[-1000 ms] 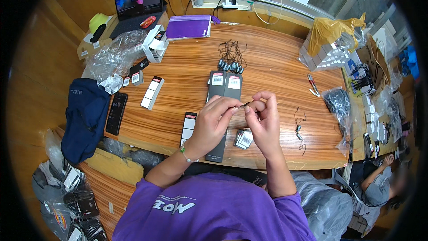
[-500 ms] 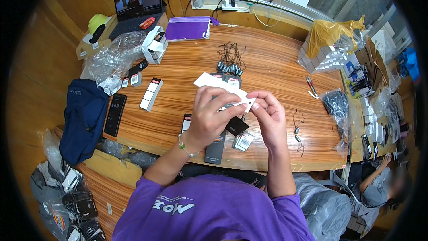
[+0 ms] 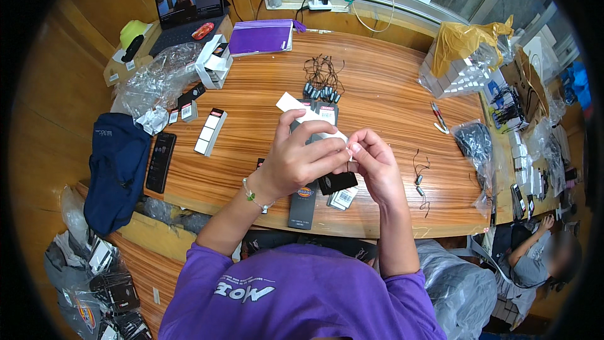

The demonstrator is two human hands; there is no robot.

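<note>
Head view, looking down on a long wooden table [image 3: 377, 88]. The left hand [image 3: 301, 158] and the right hand [image 3: 376, 165] meet above the near edge of the table, in front of the person's purple shirt. Both pinch a white rectangular paper card [image 3: 301, 108]: the left fingers [image 3: 318, 127] curl over its near end and press it against the thumb, while the right fingertips [image 3: 353, 147] close on the same end from the other side. The card slants away from the hands toward the middle of the table, held clear of the surface. A small black flat pouch [image 3: 338, 182] hangs just below the hands; which hand carries it cannot be told. Beneath the wrists, at the near edge, lie a long black flat package [image 3: 302, 200] and a small white tag [image 3: 343, 198]. Toward the far edge sits a cluster of small grey clips with black cords [image 3: 321, 85]. A narrow black-and-white box [image 3: 210, 131] lies toward the left end, a black phone [image 3: 160, 161] at the left edge, and a purple folder [image 3: 261, 36] at the far edge.
</note>
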